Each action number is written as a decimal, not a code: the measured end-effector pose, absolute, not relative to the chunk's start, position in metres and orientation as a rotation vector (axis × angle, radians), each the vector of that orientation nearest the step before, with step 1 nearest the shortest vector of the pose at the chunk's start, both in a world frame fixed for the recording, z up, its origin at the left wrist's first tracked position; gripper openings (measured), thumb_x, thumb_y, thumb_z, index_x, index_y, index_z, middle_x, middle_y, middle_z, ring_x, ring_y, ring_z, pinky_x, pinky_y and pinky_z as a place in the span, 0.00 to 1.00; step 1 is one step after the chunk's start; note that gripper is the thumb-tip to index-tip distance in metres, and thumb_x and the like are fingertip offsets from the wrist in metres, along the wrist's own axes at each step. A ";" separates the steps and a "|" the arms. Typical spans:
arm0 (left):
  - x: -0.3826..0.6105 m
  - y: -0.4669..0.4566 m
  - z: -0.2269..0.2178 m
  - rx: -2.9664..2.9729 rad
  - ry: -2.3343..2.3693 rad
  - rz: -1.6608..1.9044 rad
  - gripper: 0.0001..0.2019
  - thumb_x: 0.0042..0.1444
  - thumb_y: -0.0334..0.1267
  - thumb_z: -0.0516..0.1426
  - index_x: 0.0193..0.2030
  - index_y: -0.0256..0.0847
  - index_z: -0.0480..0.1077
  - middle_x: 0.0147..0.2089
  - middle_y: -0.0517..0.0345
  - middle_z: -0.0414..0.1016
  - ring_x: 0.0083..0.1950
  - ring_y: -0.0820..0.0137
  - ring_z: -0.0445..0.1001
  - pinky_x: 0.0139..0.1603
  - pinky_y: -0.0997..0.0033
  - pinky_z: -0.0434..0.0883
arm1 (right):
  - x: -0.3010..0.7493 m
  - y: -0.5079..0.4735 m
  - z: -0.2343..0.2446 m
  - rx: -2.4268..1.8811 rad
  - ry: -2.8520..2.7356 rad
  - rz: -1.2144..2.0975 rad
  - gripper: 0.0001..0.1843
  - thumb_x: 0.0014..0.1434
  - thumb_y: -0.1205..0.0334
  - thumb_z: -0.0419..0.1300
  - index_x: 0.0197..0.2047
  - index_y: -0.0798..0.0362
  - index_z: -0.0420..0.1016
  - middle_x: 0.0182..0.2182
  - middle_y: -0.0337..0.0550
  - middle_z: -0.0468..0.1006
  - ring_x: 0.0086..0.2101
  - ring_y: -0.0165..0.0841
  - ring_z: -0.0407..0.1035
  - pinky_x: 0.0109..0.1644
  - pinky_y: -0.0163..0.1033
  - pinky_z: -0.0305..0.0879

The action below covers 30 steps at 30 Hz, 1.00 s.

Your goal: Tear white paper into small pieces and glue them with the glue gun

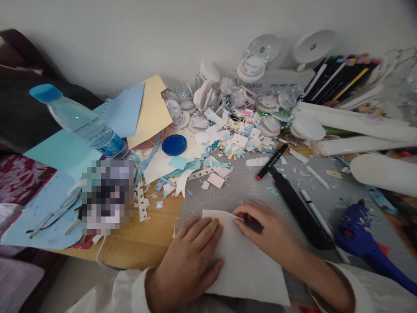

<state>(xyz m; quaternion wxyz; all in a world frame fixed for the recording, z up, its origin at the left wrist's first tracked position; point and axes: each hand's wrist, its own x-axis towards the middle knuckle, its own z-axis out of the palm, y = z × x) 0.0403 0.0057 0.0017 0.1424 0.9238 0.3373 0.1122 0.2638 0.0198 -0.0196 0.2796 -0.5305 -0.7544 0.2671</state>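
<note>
A sheet of white paper (247,269) lies at the front of the table, partly over a grey cutting mat (224,187). My left hand (192,256) rests flat on the sheet's left side, its fingers stretched out and the thumb a little apart. At the top right edge of the paper, my right hand (260,221) pinches the sheet between thumb and fingertips. A faint yellowish patch shows through near the left fingertips; what causes it I cannot tell.
Paper scraps (241,134) are heaped behind the mat. On the right lie a blue glue gun (355,230), a long black case (299,208) and a black marker (272,161). A water bottle (84,121) and a blue lid (174,144) stand left; white discs (208,95) line the wall.
</note>
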 end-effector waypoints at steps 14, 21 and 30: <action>0.041 -0.003 -0.008 2.886 0.989 0.411 0.18 0.65 0.38 0.48 0.56 0.32 0.70 0.56 0.50 0.75 0.57 0.62 0.70 0.60 0.59 0.60 | 0.265 0.020 -0.019 -1.480 -2.017 0.696 0.04 0.61 0.68 0.57 0.36 0.50 0.70 0.29 0.37 0.73 0.33 0.31 0.67 0.39 0.38 0.62; 0.031 0.000 -0.005 2.841 1.075 0.414 0.18 0.65 0.38 0.48 0.55 0.33 0.71 0.56 0.51 0.76 0.56 0.63 0.71 0.61 0.61 0.56 | 0.265 0.021 -0.017 -1.479 -2.058 0.671 0.05 0.62 0.67 0.55 0.37 0.50 0.71 0.28 0.38 0.73 0.32 0.31 0.67 0.38 0.39 0.63; 0.034 0.008 -0.010 2.763 1.031 0.450 0.16 0.64 0.34 0.49 0.54 0.33 0.71 0.57 0.52 0.76 0.58 0.65 0.70 0.60 0.64 0.59 | 0.263 0.024 -0.019 -1.463 -2.077 0.690 0.06 0.63 0.67 0.54 0.39 0.50 0.71 0.29 0.39 0.73 0.33 0.32 0.67 0.38 0.40 0.62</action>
